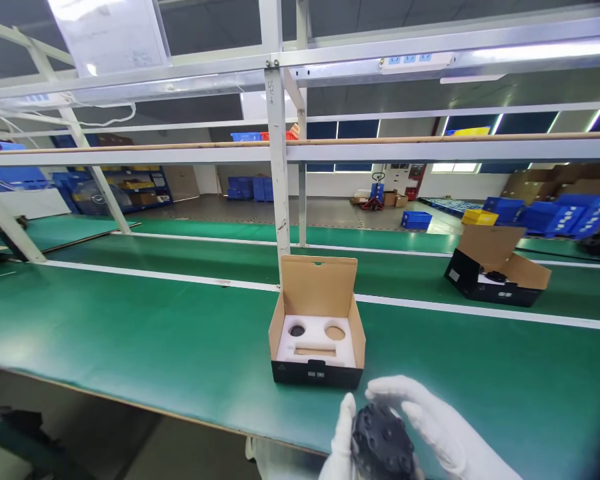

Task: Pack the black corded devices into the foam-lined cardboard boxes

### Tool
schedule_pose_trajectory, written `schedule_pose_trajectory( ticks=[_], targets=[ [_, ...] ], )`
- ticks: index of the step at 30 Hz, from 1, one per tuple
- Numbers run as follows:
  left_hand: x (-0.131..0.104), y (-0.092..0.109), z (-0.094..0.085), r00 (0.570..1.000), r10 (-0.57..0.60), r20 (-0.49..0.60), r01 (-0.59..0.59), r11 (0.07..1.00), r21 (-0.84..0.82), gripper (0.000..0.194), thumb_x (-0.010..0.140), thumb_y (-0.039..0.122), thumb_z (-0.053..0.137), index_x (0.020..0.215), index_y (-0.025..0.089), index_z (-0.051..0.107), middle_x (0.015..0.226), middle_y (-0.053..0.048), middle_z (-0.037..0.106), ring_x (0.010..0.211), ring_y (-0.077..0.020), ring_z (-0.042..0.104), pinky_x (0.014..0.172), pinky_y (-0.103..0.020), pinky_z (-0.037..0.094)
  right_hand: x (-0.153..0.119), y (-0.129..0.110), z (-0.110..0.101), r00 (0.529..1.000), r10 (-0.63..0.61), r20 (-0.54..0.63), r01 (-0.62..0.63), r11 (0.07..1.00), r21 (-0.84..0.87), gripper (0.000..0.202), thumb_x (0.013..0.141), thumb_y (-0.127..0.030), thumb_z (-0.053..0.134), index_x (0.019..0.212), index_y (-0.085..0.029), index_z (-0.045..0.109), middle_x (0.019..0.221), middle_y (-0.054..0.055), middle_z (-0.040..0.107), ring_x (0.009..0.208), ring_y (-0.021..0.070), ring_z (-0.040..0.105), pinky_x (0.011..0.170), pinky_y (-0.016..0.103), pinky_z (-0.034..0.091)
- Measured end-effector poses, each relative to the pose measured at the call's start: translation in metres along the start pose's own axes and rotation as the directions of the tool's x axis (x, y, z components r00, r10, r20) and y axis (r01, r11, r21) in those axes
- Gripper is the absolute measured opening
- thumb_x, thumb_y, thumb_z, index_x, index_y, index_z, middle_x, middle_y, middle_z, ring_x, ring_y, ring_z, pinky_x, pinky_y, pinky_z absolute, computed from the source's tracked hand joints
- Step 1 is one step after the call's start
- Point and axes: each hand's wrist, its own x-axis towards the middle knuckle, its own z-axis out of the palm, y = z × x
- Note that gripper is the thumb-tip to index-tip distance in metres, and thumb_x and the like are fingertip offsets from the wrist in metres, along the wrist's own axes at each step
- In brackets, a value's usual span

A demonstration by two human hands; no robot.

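Note:
A round black object with knobs all over its surface [383,441] is at the bottom of the view, over the table's near edge. My left hand [341,440], in a white glove, grips it from the left and below. My gloved right hand [437,423] curves beside and above it, fingers apart; whether a fingertip touches it I cannot tell. Just beyond my hands stands a black carton [317,375], its brown lid raised. White foam [314,336] inside has two round cutouts and a slot. A dark round piece [297,331] sits in the left cutout.
The green bench [155,320] has a white strip running along it. Farther right, another open black carton [505,290] holds something white and dark. A white post [279,180] rises behind the near carton, carrying a shelf beam [155,157] across the view.

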Motion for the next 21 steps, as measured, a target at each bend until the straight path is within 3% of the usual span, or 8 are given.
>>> schedule_pose_trajectory(
  ticks=[5, 10, 15, 18, 21],
  targets=[
    [0.003, -0.005, -0.005, 0.997, 0.028, -0.066, -0.033, 0.997, -0.074, 0.034, 0.075, 0.046, 0.078, 0.09, 0.018, 0.067, 0.095, -0.007, 0.066, 0.087, -0.0208, 0.06, 0.081, -0.03, 0.05, 0.003, 0.002, 0.008, 0.989, 0.029, 0.143, -0.04, 0.996, 0.077, 0.043, 0.097, -0.059, 0.038, 0.116, -0.028, 0.061, 0.117, 0.005, 0.066, 0.107, 0.0236, 0.062, 0.099, 0.042, 0.046],
    [0.01, -0.011, 0.001, 0.993, 0.069, -0.098, -0.083, 0.985, -0.15, 0.032, 0.076, 0.045, 0.078, 0.083, 0.017, 0.066, 0.097, -0.007, 0.066, 0.099, -0.0206, 0.062, 0.089, -0.028, 0.051, 0.001, 0.009, 0.007, 0.992, 0.033, 0.125, -0.049, 0.991, 0.125, 0.039, 0.097, -0.055, 0.041, 0.118, -0.029, 0.06, 0.121, 0.006, 0.064, 0.111, 0.0241, 0.061, 0.099, 0.039, 0.046],
    [0.0, 0.0, -0.002, 0.988, 0.056, -0.147, -0.054, 0.998, 0.013, 0.028, 0.079, 0.039, 0.076, 0.088, 0.014, 0.068, 0.104, -0.009, 0.069, 0.105, -0.0208, 0.061, 0.083, -0.026, 0.054, -0.001, 0.013, 0.008, 0.996, -0.007, 0.086, -0.004, 0.991, 0.136, 0.049, 0.091, -0.06, 0.049, 0.125, -0.026, 0.058, 0.127, 0.01, 0.061, 0.114, 0.0277, 0.06, 0.101, 0.04, 0.046],
    [-0.002, 0.003, -0.005, 0.986, 0.047, -0.161, -0.044, 0.999, 0.02, 0.03, 0.081, 0.043, 0.074, 0.096, 0.017, 0.069, 0.11, -0.007, 0.069, 0.103, -0.0174, 0.061, 0.082, -0.024, 0.054, -0.002, 0.013, 0.007, 0.995, -0.011, 0.101, 0.0, 0.995, 0.105, 0.05, 0.09, -0.059, 0.052, 0.127, -0.026, 0.057, 0.129, 0.011, 0.06, 0.116, 0.028, 0.059, 0.103, 0.042, 0.045],
    [0.002, 0.001, -0.006, 0.986, 0.022, -0.166, -0.018, 1.0, 0.023, 0.036, 0.083, 0.046, 0.072, 0.098, 0.013, 0.071, 0.112, -0.01, 0.069, 0.108, -0.0189, 0.061, 0.086, -0.025, 0.052, -0.002, 0.015, 0.008, 0.995, -0.011, 0.096, 0.003, 0.997, 0.08, 0.047, 0.091, -0.055, 0.051, 0.128, -0.027, 0.058, 0.13, 0.01, 0.061, 0.118, 0.0279, 0.059, 0.104, 0.043, 0.046]
  ],
)
